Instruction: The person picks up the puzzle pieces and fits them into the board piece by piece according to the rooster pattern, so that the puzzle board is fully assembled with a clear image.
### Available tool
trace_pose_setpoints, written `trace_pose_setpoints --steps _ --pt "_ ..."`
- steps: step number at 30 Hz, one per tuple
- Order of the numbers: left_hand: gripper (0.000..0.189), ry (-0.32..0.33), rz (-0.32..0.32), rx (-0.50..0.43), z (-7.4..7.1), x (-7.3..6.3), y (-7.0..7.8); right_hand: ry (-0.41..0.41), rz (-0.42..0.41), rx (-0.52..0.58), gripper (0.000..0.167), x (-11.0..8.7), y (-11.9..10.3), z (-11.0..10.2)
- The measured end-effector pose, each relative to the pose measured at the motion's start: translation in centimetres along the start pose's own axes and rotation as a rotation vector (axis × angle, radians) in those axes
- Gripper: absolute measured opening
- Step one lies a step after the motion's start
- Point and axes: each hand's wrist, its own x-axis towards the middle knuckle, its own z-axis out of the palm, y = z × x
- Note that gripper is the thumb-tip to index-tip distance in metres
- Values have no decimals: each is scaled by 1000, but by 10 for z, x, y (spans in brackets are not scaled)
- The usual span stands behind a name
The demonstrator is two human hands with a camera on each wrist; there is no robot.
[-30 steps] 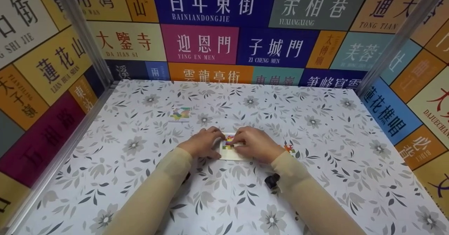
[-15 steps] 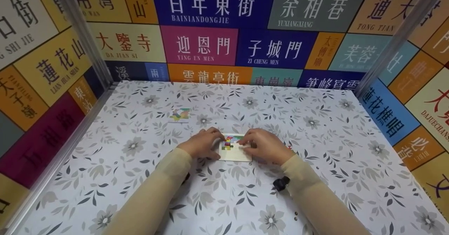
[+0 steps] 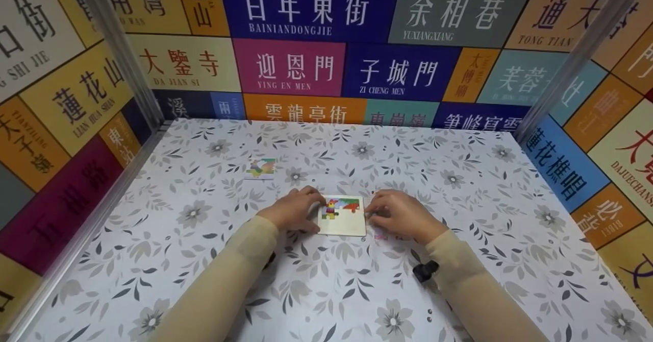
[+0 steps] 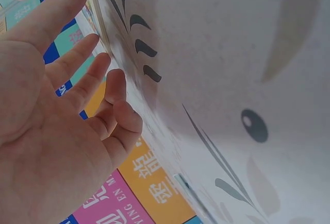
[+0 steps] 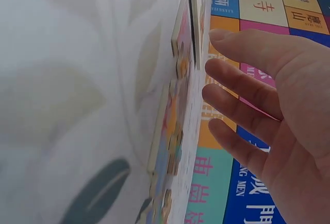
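A small white puzzle tray (image 3: pixel 344 225) lies flat on the table, partly filled along its top and upper left with colourful jigsaw pieces (image 3: pixel 331 209). My left hand (image 3: pixel 293 210) rests at the tray's left side, thumb and fingertips touching its edge. Just off the right edge is my right hand (image 3: pixel 403 214). In the right wrist view its fingers (image 5: pixel 242 85) are relaxed, with nothing between them. Loose jigsaw pieces (image 5: pixel 167 126) lie on the table below that hand; a pink piece (image 3: pixel 381 236) peeks out in the head view, the others mostly hidden.
A small square picture card or second puzzle (image 3: pixel 260 169) lies farther back on the left. Floral cloth (image 3: pixel 229 281) covers the table. Panels printed with place names (image 3: pixel 301 66) wall in the back and both sides.
My right hand has drawn back to the right off the tray, uncovering a red and green section at its upper right. The left hand has stayed at the tray's left edge.
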Motion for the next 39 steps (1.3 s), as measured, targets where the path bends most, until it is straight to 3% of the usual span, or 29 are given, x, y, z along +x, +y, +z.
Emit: trace_pose_setpoints --steps 8,13,18,23,39 --pt "61 -14 -23 -28 -1 0 1 6 54 38 15 -9 7 -5" --pt "62 -21 -35 -37 0 1 0 26 20 31 16 -14 13 -7" --pt "61 -5 -5 -24 0 0 0 31 29 16 16 -16 16 -11" --pt "61 15 38 -10 0 0 -2 7 88 34 16 -18 17 -15" --pt "62 3 29 -32 -1 0 -1 -32 122 34 16 -26 32 -28"
